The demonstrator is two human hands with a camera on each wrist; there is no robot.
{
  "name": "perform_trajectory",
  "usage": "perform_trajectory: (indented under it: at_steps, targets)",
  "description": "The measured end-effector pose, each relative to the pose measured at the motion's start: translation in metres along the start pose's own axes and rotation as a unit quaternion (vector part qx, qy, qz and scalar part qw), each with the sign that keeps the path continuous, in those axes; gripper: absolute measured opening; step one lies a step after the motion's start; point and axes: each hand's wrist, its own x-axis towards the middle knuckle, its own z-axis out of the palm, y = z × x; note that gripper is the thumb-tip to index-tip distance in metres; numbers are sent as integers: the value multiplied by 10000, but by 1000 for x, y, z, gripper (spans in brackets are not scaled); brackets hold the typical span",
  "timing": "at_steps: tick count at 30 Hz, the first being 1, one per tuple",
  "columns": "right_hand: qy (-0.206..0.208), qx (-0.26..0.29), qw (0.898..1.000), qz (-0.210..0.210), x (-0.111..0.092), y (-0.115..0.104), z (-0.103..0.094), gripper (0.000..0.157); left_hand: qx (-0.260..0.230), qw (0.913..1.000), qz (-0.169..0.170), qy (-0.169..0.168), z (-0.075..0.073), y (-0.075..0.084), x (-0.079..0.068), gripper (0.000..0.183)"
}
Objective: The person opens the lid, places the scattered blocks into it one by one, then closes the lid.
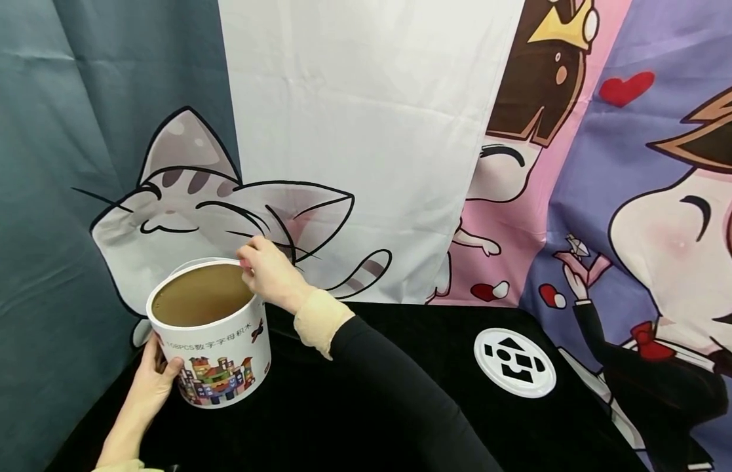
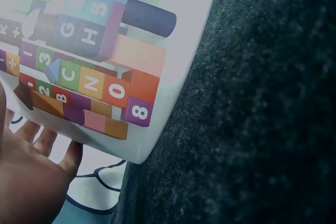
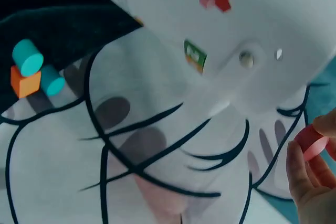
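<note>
A white bucket (image 1: 224,341), printed with toy building blocks, sits at the left of the black-covered table. My left hand (image 1: 150,383) holds its left side, the thumb on the front wall and the fingers round the side. In the left wrist view those fingers (image 2: 72,156) partly disappear behind the bucket's edge. At the right of the rim, my right hand (image 1: 274,272) pinches a pink round block (image 3: 311,142) between thumb and fingers. The bucket's inside looks plain brown; its lowest part is hidden from the head view.
Two teal cylinders (image 3: 52,80) and an orange cube (image 3: 25,81) lie near the cloth behind the bucket. A white disc (image 1: 515,362) with cut-out shapes rests on the table's right side. Cartoon-printed curtains (image 1: 371,131) hang close behind the table.
</note>
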Motion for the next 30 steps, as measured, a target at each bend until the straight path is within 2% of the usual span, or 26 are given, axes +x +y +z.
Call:
perform_trajectory:
  at_steps: [6,10,13,16,23,25,30]
  targets:
    - [-150,116,9998,79,3,-12,16,20,91,9999,-114,-46,1,2,-1,75]
    - [-315,345,9980,434,6,-17,29,20,26,9999,-91,-52,2,2,0,75]
    - [-560,597,9932,834,7,-18,37,19,-66,9999,-113,-101,4,2,-1,75]
    - [-809,695,9890,1029,9,-19,41,17,-71,9999,-123,-99,5,1,-2,76]
    - [-1275,515,9871,825,14,-22,41,16,-169,9998,-71,-9,3,2,-3,76]
    - [-1411,574,9847,843,15,-23,40,24,-158,9998,-76,-12,2,1,-3,76]
    - [-1798,643,9779,853,19,-26,39,60,-3,9999,-115,7,0,1,-1,75]
